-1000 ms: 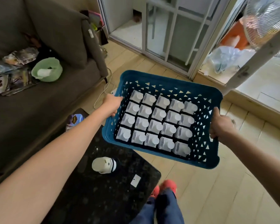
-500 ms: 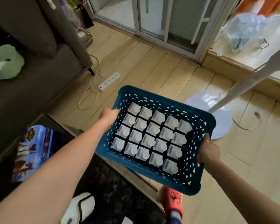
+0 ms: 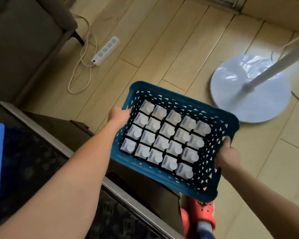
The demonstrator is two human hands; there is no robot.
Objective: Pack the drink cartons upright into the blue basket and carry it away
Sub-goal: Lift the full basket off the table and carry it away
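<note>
We hold the blue basket [image 3: 162, 175] with both hands, left hand [image 3: 118, 115] gripping its nine o'clock rim, right hand [image 3: 227, 156] its three o'clock rim, drink cartons [image 3: 164, 140] upright inside.

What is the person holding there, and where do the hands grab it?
The blue basket full of cartons, held by its two short ends: the left hand grips one rim, the right hand the opposite rim.
</note>
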